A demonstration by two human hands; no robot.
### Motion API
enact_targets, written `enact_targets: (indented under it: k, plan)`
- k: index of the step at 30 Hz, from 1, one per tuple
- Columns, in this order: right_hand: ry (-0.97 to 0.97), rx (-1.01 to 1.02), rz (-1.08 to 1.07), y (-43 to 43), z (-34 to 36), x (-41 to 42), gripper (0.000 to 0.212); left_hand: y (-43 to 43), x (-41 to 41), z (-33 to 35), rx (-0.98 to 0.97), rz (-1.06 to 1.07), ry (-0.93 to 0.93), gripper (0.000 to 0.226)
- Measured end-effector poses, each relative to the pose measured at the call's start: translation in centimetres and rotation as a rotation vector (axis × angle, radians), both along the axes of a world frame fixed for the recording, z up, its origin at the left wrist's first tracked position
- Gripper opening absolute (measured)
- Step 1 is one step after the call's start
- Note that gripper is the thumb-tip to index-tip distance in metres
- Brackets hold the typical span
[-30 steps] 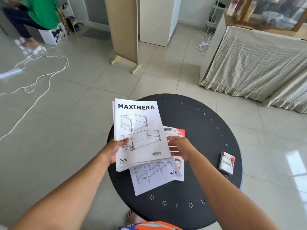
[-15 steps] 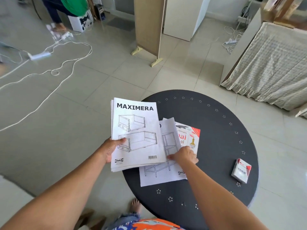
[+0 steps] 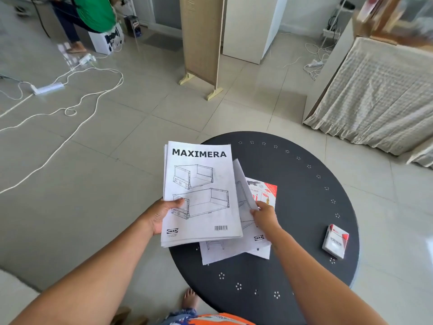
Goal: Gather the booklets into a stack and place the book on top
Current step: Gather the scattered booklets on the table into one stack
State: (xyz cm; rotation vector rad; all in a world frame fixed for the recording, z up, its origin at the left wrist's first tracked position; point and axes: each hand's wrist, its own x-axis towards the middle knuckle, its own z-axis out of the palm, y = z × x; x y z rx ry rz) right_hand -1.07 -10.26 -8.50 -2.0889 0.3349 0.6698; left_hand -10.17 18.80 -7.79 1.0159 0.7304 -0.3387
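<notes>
Left hand [image 3: 161, 213] is clamping the MAXIMERA booklet [image 3: 201, 193] at its left edge, thumb on the cover, fingers hidden underneath; more sheets are showing below it. It is sitting over the left rim of the round black table [image 3: 304, 184]. Right hand [image 3: 266, 215] is pinching the right edge of a second IKEA booklet [image 3: 236, 248], curling it up. Red-and-white booklet [image 3: 264, 191] is lying flat beneath, mostly covered. Small book [image 3: 335, 241] is sitting well apart, near right. Both forearms are reaching in from the near edge.
</notes>
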Motion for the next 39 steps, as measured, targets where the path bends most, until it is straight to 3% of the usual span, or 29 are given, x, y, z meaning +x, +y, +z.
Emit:
enact_targets:
  k: [6, 17, 21, 28, 33, 36, 39]
  plan:
    - [0.103, 0.356, -0.21, -0.9, 1.9, 1.1, 0.028, -1.6, 2.7, 1.2, 0.04, -0.098, -0.024, 0.054]
    - [0.119, 0.587, -0.417, -2.9, 2.8, 1.6, 0.029, -4.8, 6.1, 2.7, 0.149, -0.076, -0.166, 0.043]
    - [0.107, 0.607, -0.426, -3.2, 2.9, 1.1, 0.028, -6.1, 6.6, 2.3, 0.196, -0.06, -0.239, 0.038]
    - [0.121, 0.642, -0.38, -3.8, 3.1, 0.3, 0.033, -6.3, 6.3, 2.1, 0.128, -0.159, -0.141, 0.09]
    - [0.141, 0.703, -0.333, -3.5, 3.0, 0.0, 0.04, -6.4, 6.2, 2.3, 0.067, -0.179, -0.098, 0.074]
    - [0.158, 0.741, -0.295, -3.3, 2.8, 0.0, 0.045, -6.3, 6.0, 2.2, 0.031, -0.201, -0.111, 0.089]
    - [0.19, 0.77, -0.223, -3.3, 2.9, 0.1, 0.047, -6.0, 5.9, 2.2, -0.033, -0.217, -0.136, 0.088]
